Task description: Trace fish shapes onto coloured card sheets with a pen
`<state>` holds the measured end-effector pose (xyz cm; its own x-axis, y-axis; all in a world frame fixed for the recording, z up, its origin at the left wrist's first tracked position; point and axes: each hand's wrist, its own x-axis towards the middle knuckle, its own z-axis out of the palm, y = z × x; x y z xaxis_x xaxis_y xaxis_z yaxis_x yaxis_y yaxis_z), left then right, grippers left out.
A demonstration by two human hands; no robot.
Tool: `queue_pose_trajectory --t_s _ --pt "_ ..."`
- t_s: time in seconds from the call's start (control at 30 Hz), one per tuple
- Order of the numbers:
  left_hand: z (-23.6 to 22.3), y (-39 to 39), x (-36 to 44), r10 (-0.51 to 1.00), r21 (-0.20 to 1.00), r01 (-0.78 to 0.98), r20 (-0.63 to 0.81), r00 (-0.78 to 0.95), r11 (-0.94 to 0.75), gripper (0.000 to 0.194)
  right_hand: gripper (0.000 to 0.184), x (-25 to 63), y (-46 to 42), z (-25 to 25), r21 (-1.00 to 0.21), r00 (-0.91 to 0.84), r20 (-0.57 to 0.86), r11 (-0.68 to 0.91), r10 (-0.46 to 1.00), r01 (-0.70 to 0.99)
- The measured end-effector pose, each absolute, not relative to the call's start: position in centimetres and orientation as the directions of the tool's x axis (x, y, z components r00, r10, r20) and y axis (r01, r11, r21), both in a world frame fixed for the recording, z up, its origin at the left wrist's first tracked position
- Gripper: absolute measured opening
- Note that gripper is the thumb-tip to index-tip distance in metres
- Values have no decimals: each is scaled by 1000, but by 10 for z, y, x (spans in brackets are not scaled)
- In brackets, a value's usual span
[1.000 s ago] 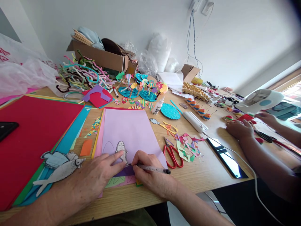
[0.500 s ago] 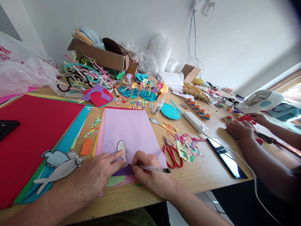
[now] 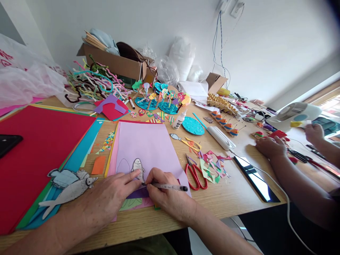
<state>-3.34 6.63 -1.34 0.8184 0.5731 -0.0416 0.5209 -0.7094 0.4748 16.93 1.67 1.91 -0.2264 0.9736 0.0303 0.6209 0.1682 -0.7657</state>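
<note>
A small paper fish cutout [image 3: 137, 166] lies on a lilac sheet of paper [image 3: 148, 141], next to a drawn fish outline. The outstretched fingers of my left hand [image 3: 117, 189] press the cutout down on the sheet. My right hand [image 3: 167, 194] is closed round a pen [image 3: 172, 186], its tip hidden near the cutout's tail. Purple, green and pink paper scraps stick out below the sheet. More paper fish cutouts [image 3: 67, 191] lie beside my left forearm. Red-handled scissors [image 3: 196, 173] rest right of the sheet.
A stack of coloured paper [image 3: 47, 141] with a phone covers the left side. Behind stand pipe cleaners [image 3: 92, 81], a cardboard box [image 3: 114, 63] and a glue bottle [image 3: 179, 120]. Paper scraps [image 3: 214, 164] and another phone [image 3: 256, 179] lie right. A co-worker's hands [image 3: 272, 146] are farther right.
My right hand and the pen have shifted slightly left by the cutout's tail; my left hand stays put. One of the co-worker's hands has moved right and now holds something small with yellow on it.
</note>
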Motion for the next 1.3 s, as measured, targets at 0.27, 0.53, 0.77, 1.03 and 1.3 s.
queue_pose_trajectory --t_s 0.27,0.53,0.77,1.03,1.3 --pt "-17 68 -32 545 430 487 16 838 -761 57 14 170 19 21 -783 -235 17 159 972 602" --pt "-9 68 -28 558 413 516 -24 830 -750 50 14 169 16 18 -774 -227 42 175 973 609" --pt "-7 67 -26 585 455 528 -19 811 -717 51 15 168 15 17 -778 -243 83 215 966 590" --pt "-8 67 -28 561 467 494 7 827 -734 49 15 167 14 20 -793 -260 43 191 965 578" --pt "-12 68 -28 564 455 491 31 826 -743 52 16 167 15 20 -800 -269 36 189 962 570"
